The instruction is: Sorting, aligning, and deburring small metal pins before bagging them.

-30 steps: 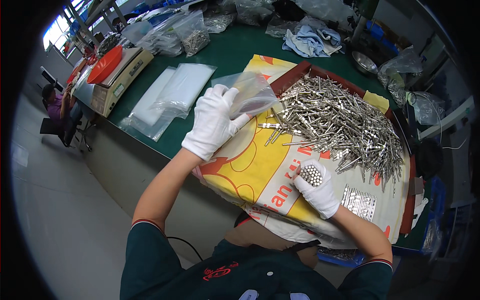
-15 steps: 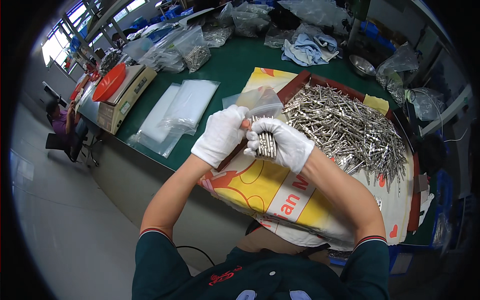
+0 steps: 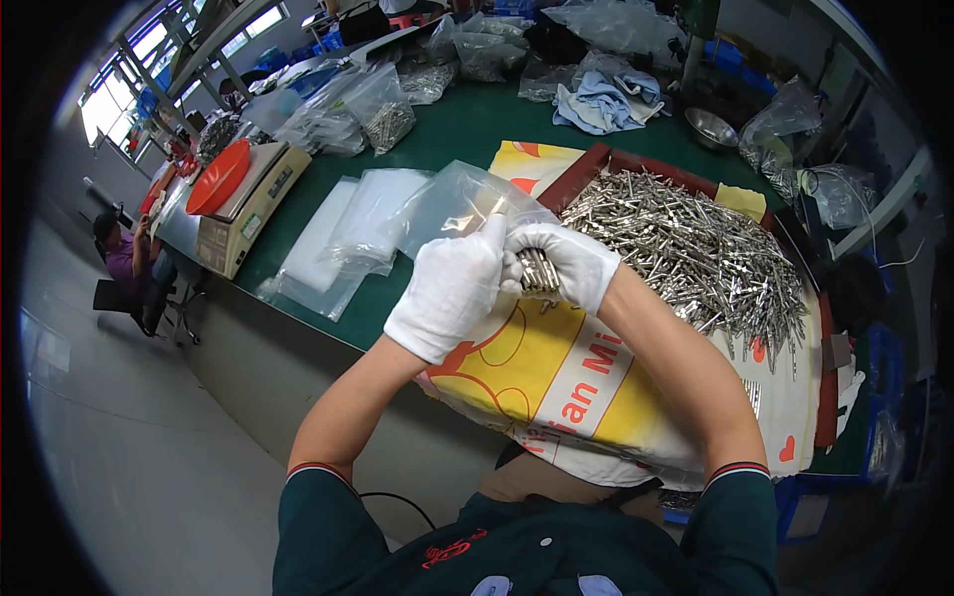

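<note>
Green bench [image 3: 467, 129] carries everything; left hand [image 3: 452, 288] grips a clear plastic bag [image 3: 452, 204] above it, right hand [image 3: 566, 268] clutches metal pins [image 3: 539, 273] just beside. Both hands have risen slightly since before.

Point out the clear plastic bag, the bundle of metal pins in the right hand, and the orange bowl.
clear plastic bag [image 3: 452, 204], head view, middle of its film.
bundle of metal pins [image 3: 540, 273], head view, middle of the bundle.
orange bowl [image 3: 219, 177], head view, its inside.

Beside the red tray [image 3: 596, 164] — two white-gloved hands, one clear bag [image 3: 452, 204], one orange bowl [image 3: 217, 177], one steel bowl [image 3: 710, 126].
</note>
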A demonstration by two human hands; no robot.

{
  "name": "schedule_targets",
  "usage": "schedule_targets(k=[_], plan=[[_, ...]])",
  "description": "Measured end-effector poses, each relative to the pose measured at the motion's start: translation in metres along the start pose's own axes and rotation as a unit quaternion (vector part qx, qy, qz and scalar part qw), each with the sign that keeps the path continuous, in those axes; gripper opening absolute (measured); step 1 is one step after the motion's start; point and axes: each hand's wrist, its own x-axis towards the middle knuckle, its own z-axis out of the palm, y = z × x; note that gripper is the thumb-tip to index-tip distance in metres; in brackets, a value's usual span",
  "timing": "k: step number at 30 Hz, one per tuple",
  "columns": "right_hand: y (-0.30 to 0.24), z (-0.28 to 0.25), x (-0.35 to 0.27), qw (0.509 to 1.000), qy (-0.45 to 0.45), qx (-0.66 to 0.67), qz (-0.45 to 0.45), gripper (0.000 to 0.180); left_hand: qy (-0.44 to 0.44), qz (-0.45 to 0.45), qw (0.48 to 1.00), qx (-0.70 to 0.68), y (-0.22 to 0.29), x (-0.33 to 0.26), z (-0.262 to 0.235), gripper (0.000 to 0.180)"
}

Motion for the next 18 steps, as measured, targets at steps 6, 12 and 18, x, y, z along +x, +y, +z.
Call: schedule_targets(k=[6,12,18], plan=[[0.019,0.009,0.007,0.970,-0.150,0.141,-0.132,0.004,0.077,-0.002,0.996,-0.038,-0.001,-0.005,-0.008,0.034],[0.020,0.027,0.015,0.932,0.045,-0.261,-0.248,0.013,0.028,0.027,0.997,0.069,0.006,-0.003,-0.014,0.039],[0.020,0.013,0.019,0.964,-0.147,0.180,-0.129,0.024,0.071,0.026,0.997,0.035,0.004,-0.016,-0.014,0.041]])
